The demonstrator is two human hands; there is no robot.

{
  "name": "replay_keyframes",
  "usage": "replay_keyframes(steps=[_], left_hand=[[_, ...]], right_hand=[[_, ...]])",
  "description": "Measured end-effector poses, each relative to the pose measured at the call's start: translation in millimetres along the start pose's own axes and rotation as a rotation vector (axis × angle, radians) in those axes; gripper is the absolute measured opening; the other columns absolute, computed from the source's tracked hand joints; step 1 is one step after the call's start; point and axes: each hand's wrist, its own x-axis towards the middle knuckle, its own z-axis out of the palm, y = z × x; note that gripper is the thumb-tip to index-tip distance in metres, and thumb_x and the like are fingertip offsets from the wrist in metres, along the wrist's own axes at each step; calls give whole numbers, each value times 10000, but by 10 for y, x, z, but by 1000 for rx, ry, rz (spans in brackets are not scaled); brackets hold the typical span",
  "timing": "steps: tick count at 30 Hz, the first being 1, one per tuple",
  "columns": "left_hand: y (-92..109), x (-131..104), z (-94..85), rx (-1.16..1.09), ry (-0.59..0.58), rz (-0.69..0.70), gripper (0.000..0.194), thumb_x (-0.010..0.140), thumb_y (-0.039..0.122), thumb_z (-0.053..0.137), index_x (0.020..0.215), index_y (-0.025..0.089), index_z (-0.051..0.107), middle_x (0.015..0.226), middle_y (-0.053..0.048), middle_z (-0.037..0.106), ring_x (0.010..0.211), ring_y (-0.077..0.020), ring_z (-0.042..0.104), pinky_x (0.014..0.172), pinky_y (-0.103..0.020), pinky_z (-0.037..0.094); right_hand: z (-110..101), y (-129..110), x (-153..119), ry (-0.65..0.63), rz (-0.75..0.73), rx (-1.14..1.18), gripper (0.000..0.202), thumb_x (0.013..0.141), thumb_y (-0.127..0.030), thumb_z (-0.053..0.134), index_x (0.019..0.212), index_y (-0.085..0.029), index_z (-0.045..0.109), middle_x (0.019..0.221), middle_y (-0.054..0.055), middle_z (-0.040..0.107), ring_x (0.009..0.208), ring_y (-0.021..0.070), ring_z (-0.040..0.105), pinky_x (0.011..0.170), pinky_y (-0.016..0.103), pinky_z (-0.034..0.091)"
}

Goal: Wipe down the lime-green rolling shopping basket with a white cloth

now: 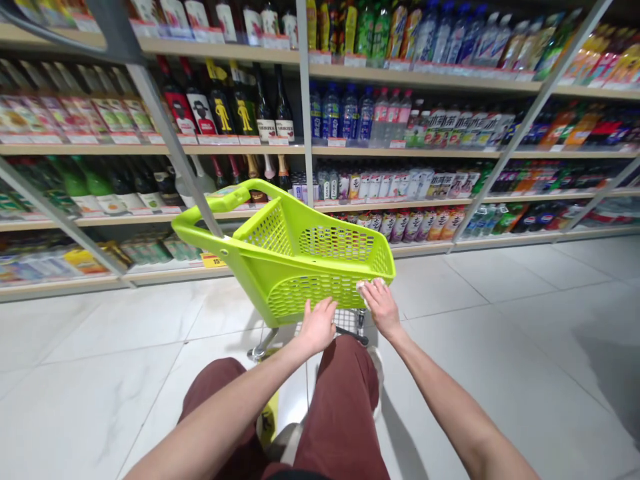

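Observation:
A bright green shopping cart (260, 267) with perforated sides stands in front of my knees, its handle to the left. My right hand (384, 310) presses a small crumpled white cloth (361, 287) against the upper edge of the basket at its right-hand corner. The fingers largely cover the cloth. My left hand (319, 327) is at the lower part of the basket's near side, thumb apart from the fingers. It holds nothing that I can see; whether its fingertips touch the plastic is hard to tell. The basket's inside shows no goods.
Behind the cart, shelves (400, 148) packed with bottles and cartons span the view. A grey metal pole (173, 143) crosses in front of the cart handle at the left. Below the basket are a wire rack (345, 320) and wheels. Pale tiles (500, 347) cover the floor.

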Motion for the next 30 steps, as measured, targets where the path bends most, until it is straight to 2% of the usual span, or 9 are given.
replay_keyframes(steps=[3, 7, 10, 13, 15, 18, 20, 23, 30], left_hand=[[57, 83, 84, -137, -24, 45, 559, 690, 98, 392, 1245, 163, 394, 1343, -103, 394, 1247, -208, 332, 1058, -491, 174], [169, 228, 175, -564, -4, 33, 655, 618, 26, 372, 1260, 152, 372, 1340, -80, 403, 1238, -153, 343, 1050, -340, 260], [297, 292, 225, -917, -100, -51, 551, 619, 48, 376, 1153, 145, 473, 1120, -77, 588, 1011, -168, 544, 900, -340, 424], [367, 309, 246, -992, -230, -92, 425, 605, 56, 374, 988, 85, 557, 829, -82, 652, 718, -165, 611, 691, -324, 497], [371, 329, 238, -938, -253, -87, 434, 580, 39, 372, 966, 75, 568, 813, -92, 652, 710, -174, 613, 683, -334, 497], [355, 392, 188, -795, -217, -68, 538, 578, 17, 384, 1085, 118, 533, 1071, -114, 606, 994, -210, 553, 887, -397, 421], [337, 429, 140, -486, -105, 37, 605, 615, 13, 385, 1196, 165, 456, 1294, -96, 456, 1216, -212, 372, 1034, -449, 245], [284, 437, 81, 72, 62, 281, 603, 714, 31, 329, 1300, 172, 323, 1424, -74, 250, 1326, -191, 138, 1076, -489, 37], [64, 322, 139, 388, 73, 356, 599, 759, 54, 279, 1347, 156, 228, 1434, -75, 209, 1333, -182, 88, 1083, -473, 40]], right_hand=[[100, -157, -205, -82, -22, 81, 450, 808, -48, 364, 1227, -178, 465, 1227, 92, 518, 1273, 216, 282, 968, 458, 365], [-5, -417, -183, -36, 75, 165, 542, 755, -46, 352, 1275, -189, 404, 1311, 98, 425, 1293, 240, 232, 979, 495, 336], [-135, -589, -107, -10, 116, 209, 570, 741, -84, 382, 1304, -163, 351, 1363, 127, 339, 1301, 266, 197, 983, 532, 309], [-186, -662, -86, -61, 33, 241, 557, 745, -123, 416, 1298, -129, 353, 1367, 148, 325, 1302, 279, 186, 982, 532, 320], [-190, -596, -70, -73, -46, 248, 501, 772, -136, 414, 1273, -143, 396, 1334, 132, 386, 1295, 259, 217, 984, 507, 337], [-186, -314, 7, 16, -15, 177, 410, 822, -125, 379, 1218, -179, 468, 1266, 101, 479, 1284, 227, 255, 994, 489, 334], [-165, -83, 72, 89, 75, 80, 383, 841, -112, 365, 1195, -179, 495, 1253, 103, 493, 1290, 230, 241, 1000, 505, 311], [-54, 138, 104, 95, 86, -3, 360, 855, -103, 371, 1180, -170, 510, 1245, 102, 501, 1295, 226, 226, 1007, 499, 299], [320, -6, -143, -64, -8, 36, 340, 873, -96, 372, 1177, -167, 505, 1275, 94, 471, 1290, 202, 239, 1008, 470, 315]])
